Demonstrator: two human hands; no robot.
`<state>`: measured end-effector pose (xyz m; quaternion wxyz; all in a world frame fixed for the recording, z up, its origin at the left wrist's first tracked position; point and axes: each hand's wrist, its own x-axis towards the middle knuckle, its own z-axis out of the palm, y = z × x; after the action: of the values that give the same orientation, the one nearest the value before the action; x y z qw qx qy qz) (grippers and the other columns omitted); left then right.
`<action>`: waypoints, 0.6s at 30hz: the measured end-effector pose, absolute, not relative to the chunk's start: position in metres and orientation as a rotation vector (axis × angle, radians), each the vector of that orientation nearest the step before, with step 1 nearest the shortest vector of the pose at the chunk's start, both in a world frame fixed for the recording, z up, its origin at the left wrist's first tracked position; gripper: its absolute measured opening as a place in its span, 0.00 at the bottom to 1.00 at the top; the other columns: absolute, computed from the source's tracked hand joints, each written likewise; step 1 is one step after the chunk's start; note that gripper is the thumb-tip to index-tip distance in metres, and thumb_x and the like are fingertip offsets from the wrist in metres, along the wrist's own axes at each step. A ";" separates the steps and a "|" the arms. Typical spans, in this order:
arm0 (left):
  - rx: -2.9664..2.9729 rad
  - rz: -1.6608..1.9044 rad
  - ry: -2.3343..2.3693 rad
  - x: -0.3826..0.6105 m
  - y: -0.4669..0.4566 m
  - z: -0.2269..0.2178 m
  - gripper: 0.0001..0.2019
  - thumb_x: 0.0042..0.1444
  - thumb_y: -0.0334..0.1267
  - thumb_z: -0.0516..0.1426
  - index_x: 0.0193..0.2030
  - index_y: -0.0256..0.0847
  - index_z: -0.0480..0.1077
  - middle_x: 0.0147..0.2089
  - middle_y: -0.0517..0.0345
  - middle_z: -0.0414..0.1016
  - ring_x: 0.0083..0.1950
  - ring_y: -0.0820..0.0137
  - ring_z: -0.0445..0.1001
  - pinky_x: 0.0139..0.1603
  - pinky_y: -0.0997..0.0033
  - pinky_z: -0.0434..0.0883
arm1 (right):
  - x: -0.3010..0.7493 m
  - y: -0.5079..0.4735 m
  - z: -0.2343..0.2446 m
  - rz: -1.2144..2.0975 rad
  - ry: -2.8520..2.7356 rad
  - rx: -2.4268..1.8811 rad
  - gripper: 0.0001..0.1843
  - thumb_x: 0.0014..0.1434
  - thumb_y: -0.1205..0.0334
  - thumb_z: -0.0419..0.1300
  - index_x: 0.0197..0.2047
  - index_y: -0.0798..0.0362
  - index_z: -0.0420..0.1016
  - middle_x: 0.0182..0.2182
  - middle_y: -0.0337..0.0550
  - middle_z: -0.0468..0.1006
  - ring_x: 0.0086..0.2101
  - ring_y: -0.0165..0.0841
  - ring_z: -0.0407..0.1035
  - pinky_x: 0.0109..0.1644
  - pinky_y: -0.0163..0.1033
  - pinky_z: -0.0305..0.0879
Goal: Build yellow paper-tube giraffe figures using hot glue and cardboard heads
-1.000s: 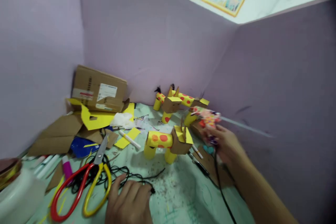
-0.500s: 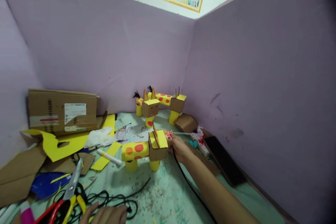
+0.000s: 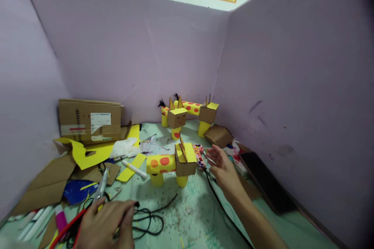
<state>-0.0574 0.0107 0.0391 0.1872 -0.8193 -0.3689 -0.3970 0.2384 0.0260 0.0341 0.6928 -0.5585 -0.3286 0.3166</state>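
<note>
My right hand (image 3: 223, 167) hovers open just right of a yellow cardboard animal with orange spots (image 3: 172, 162); its fingers are spread and hold nothing. A small patterned object (image 3: 199, 155) lies on the table between that hand and the animal. A black cord (image 3: 222, 212) runs under my right forearm. At the bottom left my left hand (image 3: 103, 223) is closed over the handles of red and yellow scissors (image 3: 97, 194), on a tangle of black string (image 3: 147, 220). Two more spotted animals (image 3: 187, 114) stand at the back corner.
Lilac partition walls close in the green table (image 3: 198, 218) on three sides. A cardboard box (image 3: 89, 120), yellow paper (image 3: 93, 149), cardboard scraps, a white glue stick (image 3: 134, 168) and markers (image 3: 43, 221) lie left. A dark phone (image 3: 267, 181) lies by the right wall.
My right hand has let go of the patterned object beside the near animal and opened, drawing back a little. My left hand has closed over the scissors. The view has shifted slightly left.
</note>
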 end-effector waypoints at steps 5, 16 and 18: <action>-2.181 -1.220 -1.272 -0.059 0.032 0.102 0.05 0.54 0.36 0.54 0.34 0.44 0.71 0.31 0.59 0.78 0.34 0.63 0.74 0.47 0.55 0.64 | 0.230 0.009 0.061 0.450 -0.673 -1.052 0.27 0.38 0.74 0.55 0.46 0.50 0.65 0.42 0.44 0.71 0.41 0.34 0.70 0.53 0.49 0.62; -2.402 -0.975 -1.241 -0.025 0.077 0.119 0.09 0.51 0.28 0.53 0.27 0.42 0.74 0.29 0.59 0.76 0.34 0.67 0.72 0.51 0.55 0.62 | 0.184 -0.002 0.155 0.283 -1.311 -1.119 0.06 0.52 0.68 0.58 0.35 0.50 0.73 0.32 0.39 0.75 0.33 0.32 0.70 0.37 0.37 0.66; -2.432 -0.945 -1.230 -0.023 0.079 0.116 0.09 0.51 0.28 0.53 0.27 0.42 0.73 0.29 0.59 0.75 0.35 0.68 0.72 0.53 0.53 0.60 | 0.181 0.000 0.154 0.231 -1.395 -1.137 0.05 0.54 0.67 0.58 0.35 0.50 0.73 0.31 0.39 0.75 0.32 0.32 0.70 0.36 0.37 0.66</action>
<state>-0.0227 0.0793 0.1162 0.1281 -0.8363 -0.4228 -0.3248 0.1806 0.0002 0.1542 0.6160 -0.4938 -0.6055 0.1004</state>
